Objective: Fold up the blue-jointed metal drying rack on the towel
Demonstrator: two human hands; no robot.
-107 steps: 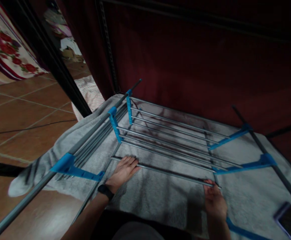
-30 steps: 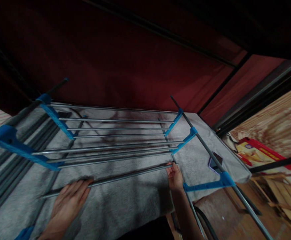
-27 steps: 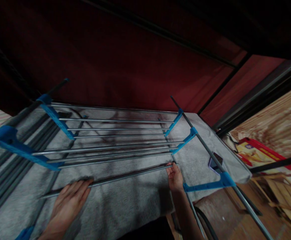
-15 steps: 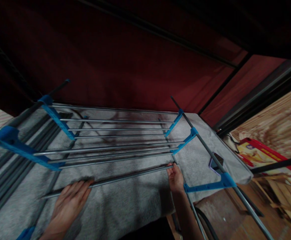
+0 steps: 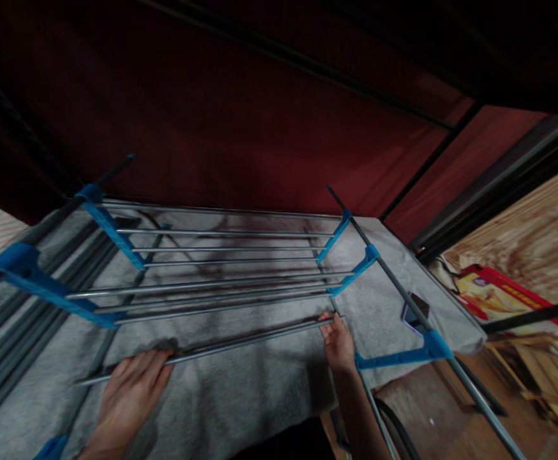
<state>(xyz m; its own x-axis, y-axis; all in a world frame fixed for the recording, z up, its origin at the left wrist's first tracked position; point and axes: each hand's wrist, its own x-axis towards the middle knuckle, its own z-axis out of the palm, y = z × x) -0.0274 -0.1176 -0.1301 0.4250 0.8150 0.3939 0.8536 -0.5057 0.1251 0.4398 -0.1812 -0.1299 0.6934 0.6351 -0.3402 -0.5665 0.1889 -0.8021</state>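
"Has anything changed just now?"

"Very little. Compared with the first moment, the view has turned to the person's right. In the last second the loose metal tube (image 5: 250,340) has remained almost unmoved at six o'clock, before the rack (image 5: 221,282). So the work seems to be at the same step: neither tube end sits visibly in a blue bracket (image 5: 398,358)."

"And the grip?"

"At five o'clock the right hand (image 5: 339,348) is pinching the tube near its end. At seven, the left hand (image 5: 133,396) lies over it; whether its fingers close around, one cannot tell."

"What is underneath, and around?"

"A grey blanket (image 5: 241,406). Spare tubes (image 5: 25,335) lie on it toward eight o'clock, a phone (image 5: 412,319) at four. Dark red cloth (image 5: 241,115) hangs at twelve; beyond the blanket, between three and four, is a red-and-yellow package (image 5: 504,291)."
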